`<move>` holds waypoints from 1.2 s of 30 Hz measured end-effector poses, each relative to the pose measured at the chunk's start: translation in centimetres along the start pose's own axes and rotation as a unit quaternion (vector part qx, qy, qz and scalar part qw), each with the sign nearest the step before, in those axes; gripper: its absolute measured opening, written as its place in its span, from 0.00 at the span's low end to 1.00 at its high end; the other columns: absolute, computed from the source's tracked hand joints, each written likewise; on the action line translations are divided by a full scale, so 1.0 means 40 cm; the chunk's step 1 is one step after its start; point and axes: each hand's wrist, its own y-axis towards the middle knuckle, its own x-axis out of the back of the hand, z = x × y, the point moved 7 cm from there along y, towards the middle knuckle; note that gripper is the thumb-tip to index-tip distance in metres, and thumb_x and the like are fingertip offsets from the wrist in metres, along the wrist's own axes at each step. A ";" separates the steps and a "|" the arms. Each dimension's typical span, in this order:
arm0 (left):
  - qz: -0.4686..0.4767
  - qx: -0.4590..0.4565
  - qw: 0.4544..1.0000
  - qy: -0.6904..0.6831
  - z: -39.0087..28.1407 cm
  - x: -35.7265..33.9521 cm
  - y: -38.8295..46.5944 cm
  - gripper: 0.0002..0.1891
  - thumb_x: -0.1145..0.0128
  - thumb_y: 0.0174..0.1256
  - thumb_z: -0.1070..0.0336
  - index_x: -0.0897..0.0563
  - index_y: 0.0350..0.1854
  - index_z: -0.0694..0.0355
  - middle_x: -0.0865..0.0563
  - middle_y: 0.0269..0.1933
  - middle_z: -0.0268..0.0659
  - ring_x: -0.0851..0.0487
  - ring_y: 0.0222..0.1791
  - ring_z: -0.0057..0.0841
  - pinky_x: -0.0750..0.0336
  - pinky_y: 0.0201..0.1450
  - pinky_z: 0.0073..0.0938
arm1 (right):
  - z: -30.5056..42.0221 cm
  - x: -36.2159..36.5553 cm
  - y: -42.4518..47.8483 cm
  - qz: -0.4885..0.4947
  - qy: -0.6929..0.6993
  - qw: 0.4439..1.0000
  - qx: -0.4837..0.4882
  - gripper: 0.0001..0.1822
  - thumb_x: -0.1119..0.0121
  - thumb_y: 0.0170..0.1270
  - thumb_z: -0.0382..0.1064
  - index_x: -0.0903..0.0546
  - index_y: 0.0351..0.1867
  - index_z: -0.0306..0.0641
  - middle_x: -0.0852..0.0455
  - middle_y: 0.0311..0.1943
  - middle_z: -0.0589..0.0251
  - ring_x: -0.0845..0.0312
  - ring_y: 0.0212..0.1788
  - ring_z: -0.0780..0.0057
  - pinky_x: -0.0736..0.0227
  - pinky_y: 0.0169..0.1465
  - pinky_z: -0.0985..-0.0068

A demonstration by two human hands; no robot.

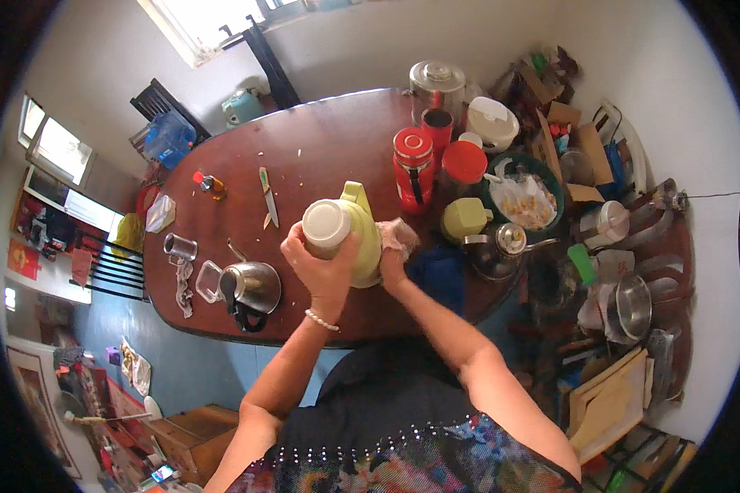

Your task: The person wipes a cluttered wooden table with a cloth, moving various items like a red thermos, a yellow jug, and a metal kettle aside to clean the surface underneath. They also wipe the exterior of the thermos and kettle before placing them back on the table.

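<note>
A pale green thermos jug (365,246) with a whitish cap (326,223) is held tilted above the near middle of the wooden table. My left hand (324,265) wraps around its neck just below the cap. Against the jug's right side, my right hand (394,262) grips a pinkish cloth (398,238). A kitchen knife (269,198) lies beyond and to the left of the jug. Left of my left hand stands a stainless steel kettle (259,288) with a black handle.
Red flasks (412,166), a red-lidded jar (464,161), a green basin (558,206) and a metal teapot (496,252) crowd the table's right side. At its left are a small bottle (213,186), a metal mug (180,248) and a clear plastic container (208,281).
</note>
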 end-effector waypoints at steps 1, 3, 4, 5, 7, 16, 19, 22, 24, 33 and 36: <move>0.025 0.017 0.999 -0.035 0.012 0.000 0.008 0.40 0.22 0.37 0.56 0.30 0.54 0.64 0.28 0.50 0.41 0.29 0.49 0.36 0.33 0.54 0.35 | 0.007 0.006 0.015 0.047 -0.044 0.997 -0.032 0.22 0.62 0.77 0.50 0.28 0.57 0.34 0.27 0.57 0.58 0.31 0.54 0.73 0.34 0.56 0.72; 0.143 -0.007 0.988 -0.065 0.032 -0.006 0.047 0.41 0.22 0.36 0.58 0.30 0.56 0.63 0.29 0.55 0.41 0.28 0.53 0.33 0.33 0.57 0.35 | 0.018 0.011 0.012 -0.001 0.032 0.992 -0.120 0.25 0.60 0.74 0.56 0.25 0.57 0.40 0.25 0.54 0.62 0.30 0.54 0.73 0.35 0.59 0.73; 0.198 -0.019 0.977 -0.075 0.044 -0.002 0.069 0.42 0.22 0.36 0.60 0.30 0.57 0.62 0.29 0.57 0.41 0.28 0.55 0.32 0.33 0.59 0.34 | 0.034 -0.010 -0.006 -0.020 0.071 0.983 -0.166 0.26 0.59 0.73 0.59 0.24 0.57 0.43 0.24 0.53 0.64 0.30 0.54 0.72 0.35 0.60 0.73; 0.242 -0.016 0.966 -0.096 0.059 0.002 0.090 0.43 0.22 0.35 0.61 0.30 0.59 0.62 0.30 0.60 0.41 0.30 0.58 0.30 0.35 0.62 0.34 | 0.059 -0.030 -0.043 -0.052 0.079 0.978 -0.184 0.27 0.60 0.73 0.60 0.26 0.58 0.43 0.24 0.54 0.63 0.30 0.54 0.72 0.35 0.60 0.72; 0.330 -0.012 0.933 -0.143 0.066 -0.022 0.129 0.45 0.22 0.34 0.64 0.31 0.61 0.61 0.31 0.64 0.40 0.32 0.63 0.27 0.38 0.67 0.33 | 0.092 -0.063 -0.138 -0.124 0.095 0.964 -0.214 0.29 0.60 0.72 0.61 0.28 0.61 0.42 0.25 0.56 0.62 0.30 0.54 0.71 0.36 0.61 0.71; 0.131 0.066 0.978 -0.150 0.050 -0.063 0.052 0.35 0.24 0.37 0.60 0.25 0.52 0.61 0.18 0.48 0.40 0.19 0.49 0.32 0.26 0.53 0.34 | 0.110 -0.061 -0.123 -0.171 -0.056 0.977 0.110 0.22 0.59 0.73 0.48 0.27 0.54 0.30 0.24 0.51 0.48 0.31 0.54 0.61 0.36 0.60 0.66; 0.081 0.048 0.994 -0.057 0.031 -0.059 0.037 0.36 0.24 0.36 0.57 0.25 0.52 0.61 0.18 0.47 0.41 0.20 0.50 0.36 0.27 0.55 0.37 | 0.026 -0.013 -0.092 -0.143 0.033 0.988 -0.042 0.28 0.62 0.74 0.53 0.32 0.63 0.33 0.29 0.61 0.52 0.33 0.61 0.64 0.38 0.63 0.71; 0.067 0.067 0.992 -0.085 0.058 -0.056 0.033 0.37 0.23 0.35 0.55 0.25 0.52 0.62 0.18 0.48 0.42 0.21 0.50 0.39 0.28 0.55 0.39 | -0.008 -0.032 -0.114 -0.251 0.099 0.956 -0.118 0.30 0.62 0.73 0.56 0.37 0.68 0.38 0.31 0.65 0.58 0.33 0.61 0.66 0.38 0.62 0.73; 0.072 0.062 0.993 -0.066 0.049 -0.058 0.035 0.38 0.24 0.35 0.55 0.25 0.53 0.62 0.19 0.48 0.42 0.21 0.50 0.38 0.28 0.55 0.39 | -0.018 -0.032 -0.140 -0.296 0.099 0.939 -0.146 0.31 0.62 0.72 0.59 0.36 0.69 0.42 0.29 0.63 0.62 0.29 0.57 0.68 0.34 0.58 0.75; 0.081 0.048 0.991 -0.097 0.001 -0.048 0.044 0.32 0.23 0.40 0.62 0.23 0.52 0.64 0.15 0.45 0.35 0.18 0.43 0.25 0.24 0.50 0.29 | -0.038 -0.100 -0.256 -0.145 0.180 0.908 -0.348 0.16 0.52 0.67 0.45 0.27 0.53 0.46 0.20 0.46 0.64 0.22 0.42 0.65 0.26 0.41 0.67; 0.082 0.056 0.987 -0.124 0.013 -0.056 0.048 0.30 0.24 0.41 0.65 0.22 0.51 0.63 0.16 0.44 0.33 0.19 0.43 0.22 0.24 0.50 0.27 | 0.030 -0.072 -0.261 -0.019 0.053 0.960 -0.273 0.08 0.50 0.63 0.41 0.22 0.39 0.44 0.18 0.39 0.66 0.21 0.38 0.64 0.26 0.38 0.67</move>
